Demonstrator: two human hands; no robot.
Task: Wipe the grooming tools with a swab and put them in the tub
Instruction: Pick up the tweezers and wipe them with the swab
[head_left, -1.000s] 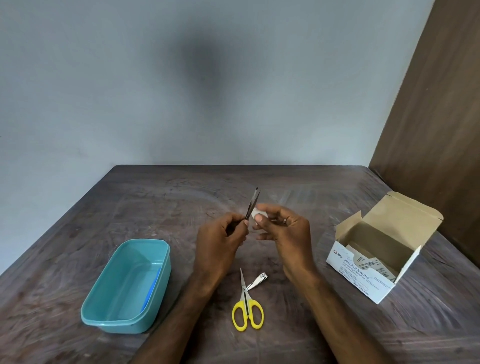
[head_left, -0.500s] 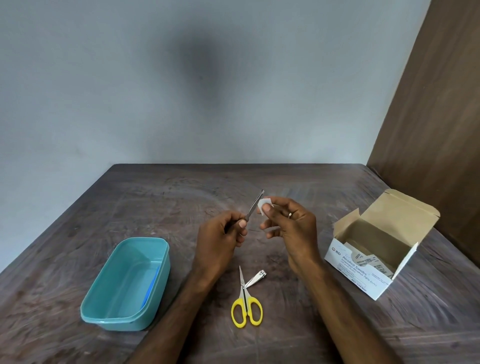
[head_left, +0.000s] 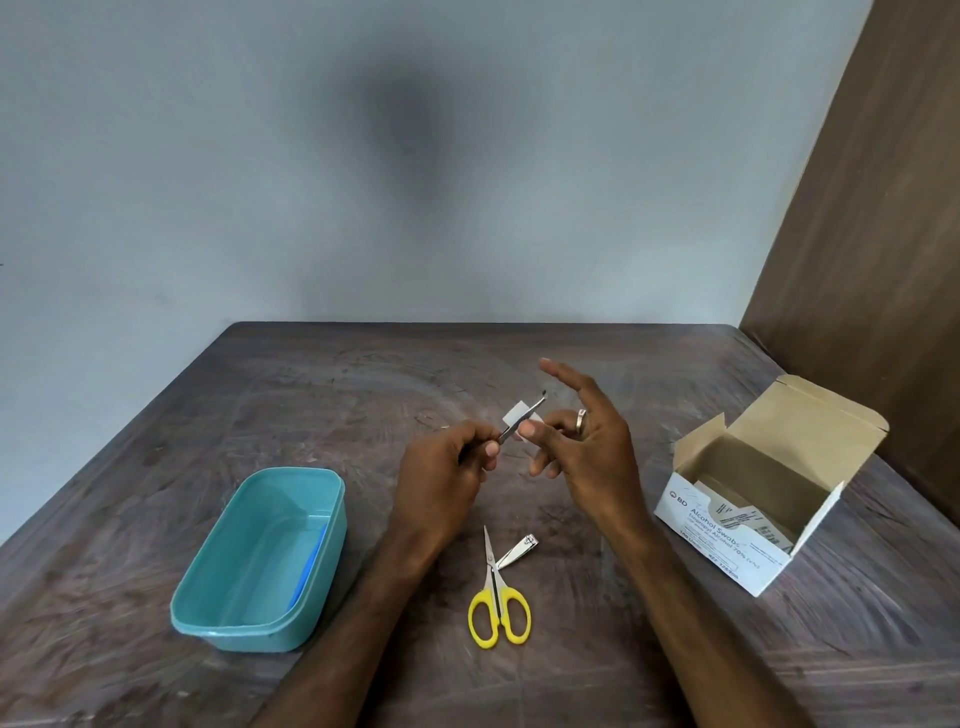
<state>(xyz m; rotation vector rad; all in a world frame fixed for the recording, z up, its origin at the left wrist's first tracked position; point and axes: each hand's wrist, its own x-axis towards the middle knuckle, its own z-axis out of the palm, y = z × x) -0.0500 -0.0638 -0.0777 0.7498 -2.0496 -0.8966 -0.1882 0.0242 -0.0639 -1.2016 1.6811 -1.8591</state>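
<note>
The left hand (head_left: 441, 467) pinches a slim metal tool (head_left: 522, 421), apparently tweezers, by its lower end, tip angled up and away above the table (head_left: 311, 395). The right hand (head_left: 587, 447) pinches a white swab (head_left: 514, 415) between thumb and a curled finger against the tool's shaft, index finger stretched out straight (a ring shows on one finger). The teal tub (head_left: 260, 561) sits left of the left hand, something blue lying along its inner wall. Yellow-handled scissors (head_left: 496, 608) and a nail clipper (head_left: 517, 551) lie on the table nearer the person than the hands, touching. An open swab box (head_left: 748, 525) stands right of the right hand.
</note>
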